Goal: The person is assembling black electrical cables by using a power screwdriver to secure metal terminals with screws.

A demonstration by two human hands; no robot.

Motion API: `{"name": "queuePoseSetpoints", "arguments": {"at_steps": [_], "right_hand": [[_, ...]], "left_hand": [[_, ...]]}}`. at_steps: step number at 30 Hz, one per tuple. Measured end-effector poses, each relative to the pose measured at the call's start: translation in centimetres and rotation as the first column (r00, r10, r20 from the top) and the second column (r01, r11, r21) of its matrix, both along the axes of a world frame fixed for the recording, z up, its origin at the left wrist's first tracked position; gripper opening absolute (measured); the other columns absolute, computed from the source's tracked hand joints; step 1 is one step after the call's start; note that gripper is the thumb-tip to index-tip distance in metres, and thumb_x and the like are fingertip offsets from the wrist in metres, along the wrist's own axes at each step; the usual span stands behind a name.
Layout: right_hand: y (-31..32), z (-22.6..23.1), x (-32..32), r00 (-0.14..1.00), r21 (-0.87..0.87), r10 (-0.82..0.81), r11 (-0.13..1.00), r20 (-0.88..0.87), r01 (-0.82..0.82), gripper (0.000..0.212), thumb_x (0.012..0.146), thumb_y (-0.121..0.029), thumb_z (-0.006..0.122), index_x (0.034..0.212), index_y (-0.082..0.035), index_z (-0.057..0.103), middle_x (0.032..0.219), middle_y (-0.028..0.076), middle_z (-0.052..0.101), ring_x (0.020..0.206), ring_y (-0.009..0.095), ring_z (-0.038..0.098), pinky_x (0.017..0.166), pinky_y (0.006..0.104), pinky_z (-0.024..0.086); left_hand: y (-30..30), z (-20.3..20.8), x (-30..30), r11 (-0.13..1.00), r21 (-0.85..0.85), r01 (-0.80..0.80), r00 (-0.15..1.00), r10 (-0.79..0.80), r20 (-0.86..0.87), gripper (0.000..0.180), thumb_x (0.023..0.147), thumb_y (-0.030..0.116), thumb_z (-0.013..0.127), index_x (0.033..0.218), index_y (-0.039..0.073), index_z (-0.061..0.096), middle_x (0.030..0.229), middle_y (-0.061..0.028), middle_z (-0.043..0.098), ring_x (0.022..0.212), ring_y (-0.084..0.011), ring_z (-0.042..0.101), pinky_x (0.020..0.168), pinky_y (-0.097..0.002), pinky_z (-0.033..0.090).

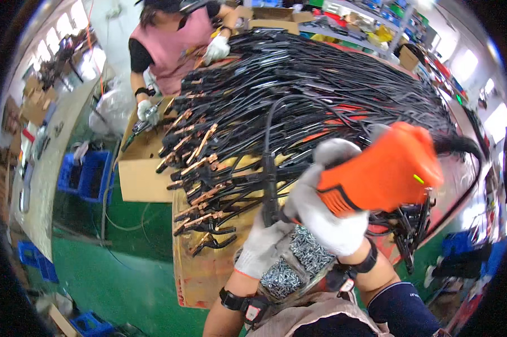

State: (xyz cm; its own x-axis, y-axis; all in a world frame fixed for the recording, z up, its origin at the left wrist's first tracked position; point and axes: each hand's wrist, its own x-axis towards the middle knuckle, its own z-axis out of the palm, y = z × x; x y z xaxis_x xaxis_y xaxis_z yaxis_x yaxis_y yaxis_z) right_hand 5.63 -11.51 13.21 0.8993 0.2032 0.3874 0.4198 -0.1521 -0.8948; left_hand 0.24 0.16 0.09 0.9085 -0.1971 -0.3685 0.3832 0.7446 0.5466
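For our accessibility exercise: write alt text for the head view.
A gloved right hand grips an orange power tool while the left hand steadies a black cable, above a tray of screws. Across a table piled with clamp cables, another person works.

Tip of orange power tool (pixel 385 168) behind right hand (pixel 326 210)

Both hands wear knitted cloth gloves, the left hand (pixel 263 247) and the right hand (pixel 327 210) alike. The power screwdriver (pixel 385 168) has a matt orange plastic shell. The cables (pixel 298 84) are glossy black rubber with copper-coloured metal clamps (pixel 200 164). The screws (pixel 298 261) are shiny metal, and the cardboard box (pixel 144 177) is dull.
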Motion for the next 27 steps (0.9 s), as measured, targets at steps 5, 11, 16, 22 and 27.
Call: {"name": "queuePoseSetpoints", "arguments": {"at_steps": [5, 11, 16, 22, 27], "right_hand": [[-4.1, -0.6, -0.8, 0.998, 0.31, -0.063, 0.949, -0.004, 0.061, 0.06, 0.081, 0.003, 0.065, 0.132, -0.01, 0.038, 0.082, 0.004, 0.059, 0.064, 0.016, 0.063, 0.056, 0.0322, 0.053], [-15.8, 2.6, -5.3, 0.909, 0.781, -0.309, 0.624, 0.28, -0.029, 0.016, 0.097, -0.014, 0.05, 0.095, 0.001, 0.056, 0.09, 0.004, 0.05, 0.056, 0.01, 0.035, 0.044, 0.0224, 0.033], [-24.7, 2.4, -9.1, 0.671, 0.841, -0.581, 0.527, 0.46, -0.12, 0.058, 0.098, -0.001, 0.046, 0.151, -0.006, 0.023, 0.136, 0.01, 0.049, 0.068, 0.007, 0.036, 0.057, 0.0193, 0.039], [-31.6, 1.5, -13.0, 0.485, 0.913, -0.803, 0.407, 0.346, 0.023, 0.056, 0.097, 0.001, 0.047, 0.149, -0.007, 0.025, 0.137, 0.01, 0.049, 0.066, 0.005, 0.034, 0.057, 0.0194, 0.04], [-33.0, 0.5, -13.4, 0.478, 0.905, -0.809, 0.42, 0.341, 0.064, 0.052, 0.097, 0.0, 0.047, 0.145, -0.003, 0.028, 0.136, 0.011, 0.05, 0.067, 0.006, 0.035, 0.056, 0.0202, 0.039]], "left_hand": [[-2.9, 0.4, 1.0, 0.993, 0.012, -0.121, 0.985, 0.118, 0.123, 0.051, 0.085, -0.003, 0.06, 0.132, 0.008, 0.043, 0.091, -0.0021, 0.058, 0.055, -0.0094, 0.052, 0.043, -0.0219, 0.041], [-3.3, 5.8, -1.0, 0.996, 0.082, -0.045, 0.996, 0.038, 0.081, 0.038, 0.091, 0.003, 0.059, 0.126, 0.016, 0.053, 0.07, 0.0002, 0.052, 0.052, -0.011, 0.052, 0.044, -0.0252, 0.044], [-10.5, 13.0, 2.1, 0.95, 0.093, 0.298, 0.909, -0.312, 0.277, 0.05, 0.097, 0.01, 0.055, 0.14, 0.034, 0.045, 0.109, -0.0118, 0.062, 0.077, -0.0203, 0.064, 0.062, -0.0301, 0.056], [-27.5, 16.7, 6.7, 0.663, 0.549, 0.509, 0.577, -0.736, 0.354, 0.061, 0.092, 0.024, 0.063, 0.134, -0.006, 0.031, 0.126, -0.0234, 0.058, 0.079, -0.0192, 0.066, 0.074, -0.0303, 0.055], [-31.1, 9.1, 8.4, 0.265, 0.962, 0.062, 0.238, -0.94, 0.243, 0.083, 0.088, 0.031, 0.066, 0.147, -0.007, 0.023, 0.149, -0.0282, 0.038, 0.135, -0.0327, 0.046, 0.111, -0.0372, 0.038]]}}
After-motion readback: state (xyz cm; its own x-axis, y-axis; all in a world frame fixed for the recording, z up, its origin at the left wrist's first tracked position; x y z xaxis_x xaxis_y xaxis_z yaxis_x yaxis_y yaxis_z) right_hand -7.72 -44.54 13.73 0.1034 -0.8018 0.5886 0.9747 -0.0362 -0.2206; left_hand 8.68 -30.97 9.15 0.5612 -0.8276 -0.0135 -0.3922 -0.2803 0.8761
